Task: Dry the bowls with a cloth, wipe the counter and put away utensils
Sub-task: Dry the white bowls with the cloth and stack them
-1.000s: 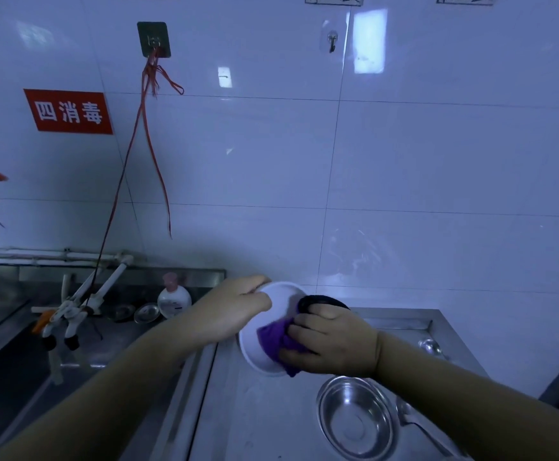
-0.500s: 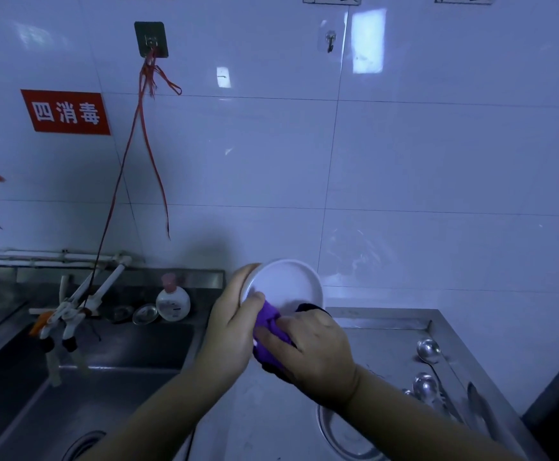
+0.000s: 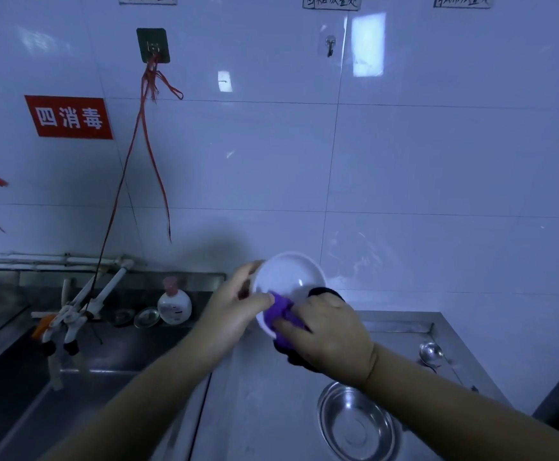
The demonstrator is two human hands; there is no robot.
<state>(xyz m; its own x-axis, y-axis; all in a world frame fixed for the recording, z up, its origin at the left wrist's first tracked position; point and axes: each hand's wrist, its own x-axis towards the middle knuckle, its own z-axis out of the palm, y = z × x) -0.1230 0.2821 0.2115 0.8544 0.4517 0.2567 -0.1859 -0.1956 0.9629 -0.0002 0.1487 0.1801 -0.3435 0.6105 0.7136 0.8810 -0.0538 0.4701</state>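
**Operator:** Report hand state and bowl location.

**Inspector:** The white bowl is held in the air above the steel worktop, tilted with its opening toward the camera; it sits just below frame centre. The left hand grips its rim at 9 o'clock, thumb over the near edge, fingers curled behind. The right hand holds the purple cloth bunched under curled fingers, pressing it against the bowl's lower inner wall at 6 o'clock; a dark part of the cloth shows beyond the knuckles.

**Operator:** Step in progress?

**Inspector:** Judged as drying the first bowl. A steel bowl rests on the worktop at 5 o'clock from the hands; a ladle lies at 3 o'clock near the worktop's raised edge. Wiping and putting away appear not yet done.

**Operator:** Failure modes?

**Inspector:** Three; first, the bowl is supported at one rim point only, so a hard wiping stroke could lever it out of the left hand onto the steel bowl below or toward the sink at 8 o'clock; second, a wet rim would reduce grip and cause the same slip; third, a bunched cloth covers little area, so moisture may remain along the upper wall.
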